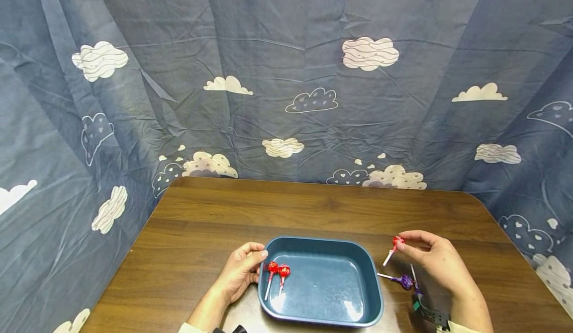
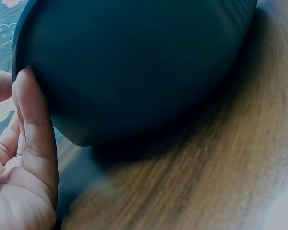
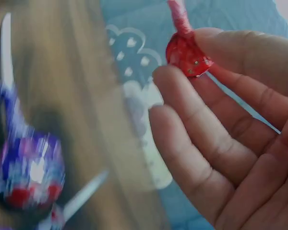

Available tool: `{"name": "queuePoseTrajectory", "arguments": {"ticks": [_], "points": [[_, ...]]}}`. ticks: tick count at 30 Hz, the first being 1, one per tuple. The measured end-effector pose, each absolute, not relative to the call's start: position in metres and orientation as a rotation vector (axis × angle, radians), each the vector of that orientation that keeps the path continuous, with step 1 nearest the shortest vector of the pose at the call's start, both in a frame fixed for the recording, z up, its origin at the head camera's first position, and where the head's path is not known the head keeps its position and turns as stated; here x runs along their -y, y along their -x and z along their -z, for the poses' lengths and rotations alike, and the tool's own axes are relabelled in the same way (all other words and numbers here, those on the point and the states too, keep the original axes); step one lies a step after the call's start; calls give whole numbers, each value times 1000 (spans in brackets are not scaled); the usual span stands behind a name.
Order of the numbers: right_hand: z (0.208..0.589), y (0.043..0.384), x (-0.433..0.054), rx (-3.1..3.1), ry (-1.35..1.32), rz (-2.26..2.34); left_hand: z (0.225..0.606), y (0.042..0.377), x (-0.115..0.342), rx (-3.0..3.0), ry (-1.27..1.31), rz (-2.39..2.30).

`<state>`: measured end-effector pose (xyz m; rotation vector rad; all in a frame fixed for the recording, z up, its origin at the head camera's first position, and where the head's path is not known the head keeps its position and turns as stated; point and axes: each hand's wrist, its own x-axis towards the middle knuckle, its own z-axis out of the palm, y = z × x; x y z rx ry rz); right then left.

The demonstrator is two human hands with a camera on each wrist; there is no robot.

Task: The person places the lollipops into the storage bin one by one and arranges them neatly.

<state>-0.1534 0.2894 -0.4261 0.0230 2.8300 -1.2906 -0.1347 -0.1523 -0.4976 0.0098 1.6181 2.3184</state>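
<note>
My left hand (image 1: 241, 272) grips the left rim of a blue plastic tray (image 1: 320, 321), thumb on top and fingers against the outer wall; the left wrist view shows the tray's dark side (image 2: 134, 67) close up. Inside the tray, at its left end, lie two red-wrapped lollipops (image 1: 272, 268) side by side. To the right of the tray, my right hand (image 1: 440, 262) pinches a third red lollipop (image 3: 185, 52) by its wrapped head, its white stick slanting down to the left. Under that hand are two purple-wrapped lollipops (image 1: 406, 282) on the table, one partly hidden by the wrist.
A brown wooden table (image 1: 201, 223) carries everything. Behind it and along both sides hangs a grey-blue curtain (image 1: 268, 119) printed with clouds. The purple lollipops lie close to the tray's right wall, one stick pointing at it.
</note>
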Motion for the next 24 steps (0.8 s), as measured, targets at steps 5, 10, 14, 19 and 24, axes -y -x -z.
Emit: {"name": "queuePoseTrajectory", "arguments": {"ticks": [5,10,14,19,24], "points": [[414,151,-275,-2788,29,1381,497,135,152,-1629,-16,-2317],[402,149,-255,-2740,106,1446,497,135,153,-1629,-15,-2315],[396,151,-236,-2671,168,1484,496,135,153,-1631,-14,-2314],[391,157,-212,-2625,348,1489,496,135,153,-1627,-10,-2313],[391,164,-186,-2545,511,1483,497,135,153,-1622,-2,-2317]]}}
